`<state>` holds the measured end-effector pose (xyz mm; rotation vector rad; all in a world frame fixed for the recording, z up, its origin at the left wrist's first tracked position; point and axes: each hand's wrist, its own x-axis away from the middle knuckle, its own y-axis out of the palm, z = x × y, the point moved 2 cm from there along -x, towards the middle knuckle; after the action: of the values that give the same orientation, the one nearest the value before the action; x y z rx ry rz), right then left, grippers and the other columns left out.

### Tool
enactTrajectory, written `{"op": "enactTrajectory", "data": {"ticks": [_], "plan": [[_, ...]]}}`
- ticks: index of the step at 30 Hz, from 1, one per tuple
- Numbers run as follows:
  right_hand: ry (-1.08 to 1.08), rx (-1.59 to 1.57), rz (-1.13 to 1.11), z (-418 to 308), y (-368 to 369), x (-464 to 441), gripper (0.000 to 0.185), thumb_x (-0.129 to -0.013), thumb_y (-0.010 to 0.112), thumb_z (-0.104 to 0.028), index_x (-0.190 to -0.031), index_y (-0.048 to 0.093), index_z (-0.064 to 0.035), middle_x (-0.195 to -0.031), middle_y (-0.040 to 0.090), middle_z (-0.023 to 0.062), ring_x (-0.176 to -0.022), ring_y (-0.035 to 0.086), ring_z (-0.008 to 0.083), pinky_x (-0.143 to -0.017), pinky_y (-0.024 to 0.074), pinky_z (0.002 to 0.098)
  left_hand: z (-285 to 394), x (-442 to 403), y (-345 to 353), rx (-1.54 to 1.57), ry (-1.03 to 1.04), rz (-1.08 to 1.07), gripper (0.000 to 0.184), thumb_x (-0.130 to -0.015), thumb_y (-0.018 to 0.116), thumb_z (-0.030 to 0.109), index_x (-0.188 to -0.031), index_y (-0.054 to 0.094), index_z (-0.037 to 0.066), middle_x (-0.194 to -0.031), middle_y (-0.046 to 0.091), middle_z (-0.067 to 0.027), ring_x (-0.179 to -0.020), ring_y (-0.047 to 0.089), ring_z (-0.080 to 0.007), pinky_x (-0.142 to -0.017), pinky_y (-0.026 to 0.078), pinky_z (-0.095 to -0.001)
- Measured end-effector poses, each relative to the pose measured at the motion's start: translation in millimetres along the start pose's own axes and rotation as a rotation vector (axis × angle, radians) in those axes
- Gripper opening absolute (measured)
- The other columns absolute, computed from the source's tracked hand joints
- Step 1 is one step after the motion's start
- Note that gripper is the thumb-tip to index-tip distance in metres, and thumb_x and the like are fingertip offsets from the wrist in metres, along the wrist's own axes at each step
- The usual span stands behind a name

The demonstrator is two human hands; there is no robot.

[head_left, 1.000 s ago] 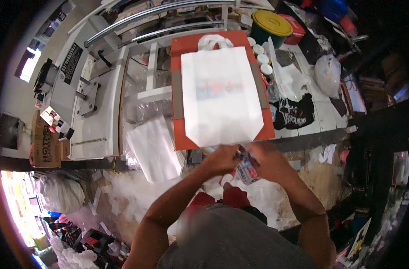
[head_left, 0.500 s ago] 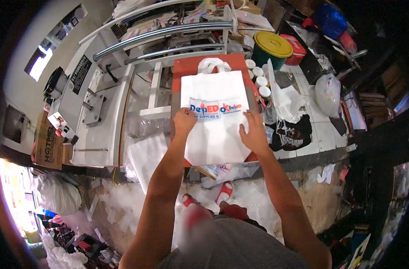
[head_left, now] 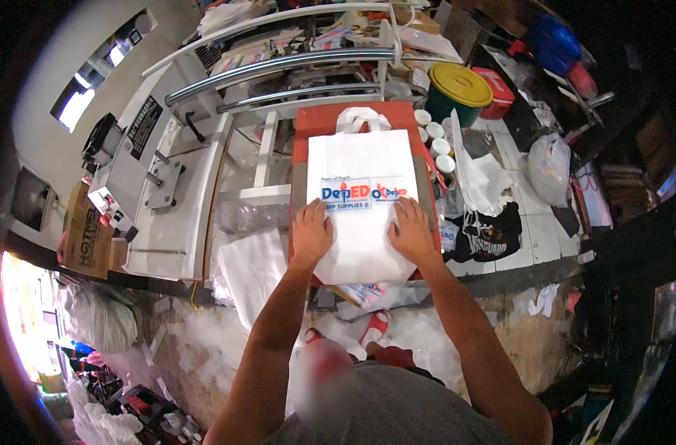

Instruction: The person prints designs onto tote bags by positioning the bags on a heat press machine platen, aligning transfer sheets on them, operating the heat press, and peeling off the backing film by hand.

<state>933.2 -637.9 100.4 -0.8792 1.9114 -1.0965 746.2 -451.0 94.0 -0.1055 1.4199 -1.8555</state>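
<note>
A white tote bag (head_left: 361, 248) lies flat on a red-topped board (head_left: 308, 126), its handles (head_left: 364, 117) pointing away from me. Across its middle is a printed panel (head_left: 347, 194) with blue and red "DepED" and "OK" lettering. My left hand (head_left: 312, 230) rests on the bag's left side, fingers extended beside the panel's lower left corner. On the other side my right hand (head_left: 412, 230) lies with fingers stretched out on the bag, just below the right end of the lettering. Neither hand grasps anything.
To the left stands a white press machine (head_left: 160, 163) with metal rails (head_left: 278, 68) reaching across the back. At right are several white-lidded jars (head_left: 440, 147), a green bucket with a yellow lid (head_left: 460, 84) and a black printed cloth (head_left: 493, 233). White sheets (head_left: 252, 267) hang at the front.
My left hand has let go of the panel's left edge and now rests flat lower down. The right hand's fingers have settled onto the bag. The whole view has shifted slightly.
</note>
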Motion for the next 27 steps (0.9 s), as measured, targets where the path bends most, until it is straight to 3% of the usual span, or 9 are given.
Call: {"op": "enactTrajectory", "data": {"ticks": [22, 27], "plan": [[-0.012, -0.009, 0.048, 1.4, 4.4, 1.1, 0.054, -0.085, 0.061, -0.022, -0.133, 0.051, 0.0020, -0.144, 0.043, 0.0180, -0.138, 0.035, 0.0378, -0.113, 0.0303, 0.0512, -3.1, 1.0, 4.5, -0.017, 0.003, 0.067, 0.039, -0.088, 0.061, 0.016, -0.126, 0.060, 0.005, -0.136, 0.056, -0.0101, -0.125, 0.048, -0.0341, -0.103, 0.041, -0.0484], [-0.013, -0.107, 0.140, 3.0, -15.1, 1.8, 0.053, -0.083, 0.063, -0.016, -0.132, 0.052, 0.0015, -0.141, 0.046, 0.0202, -0.132, 0.042, 0.0398, -0.111, 0.0319, 0.0509, -4.0, 0.0, -8.6, 0.112, 0.013, 0.103, 0.040, -0.086, 0.062, 0.012, -0.124, 0.060, 0.002, -0.131, 0.058, -0.0171, -0.120, 0.050, -0.0379, -0.104, 0.040, -0.0470]]}}
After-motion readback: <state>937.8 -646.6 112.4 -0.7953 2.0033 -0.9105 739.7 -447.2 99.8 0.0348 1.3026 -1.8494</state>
